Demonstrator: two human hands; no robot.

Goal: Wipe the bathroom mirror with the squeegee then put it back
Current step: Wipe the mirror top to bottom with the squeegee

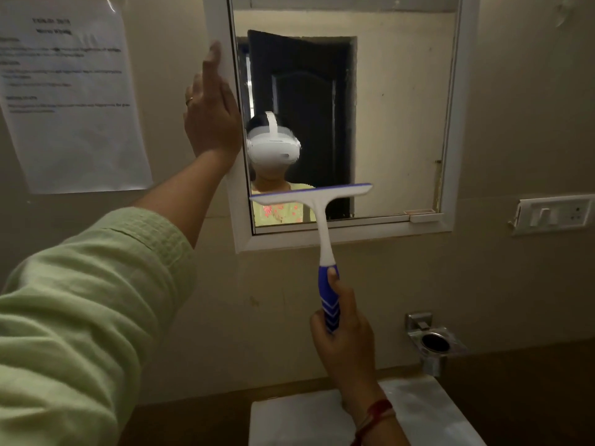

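Observation:
A white-framed mirror [402, 123] hangs on the beige wall ahead. My right hand [343, 336] grips the blue handle of a white and blue squeegee [323, 220], held upright. Its blade lies across the lower left part of the glass, close above the bottom frame. My left hand [211, 104] rests flat against the mirror's left frame edge, fingers pointing up, holding nothing. The mirror reflects a person in a white headset and a dark door.
A printed paper sheet [70, 101] is stuck to the wall at left. A white switch plate [553, 214] sits right of the mirror. Below right is a metal holder [434, 344] on the wall. A white basin [306, 423] is at the bottom.

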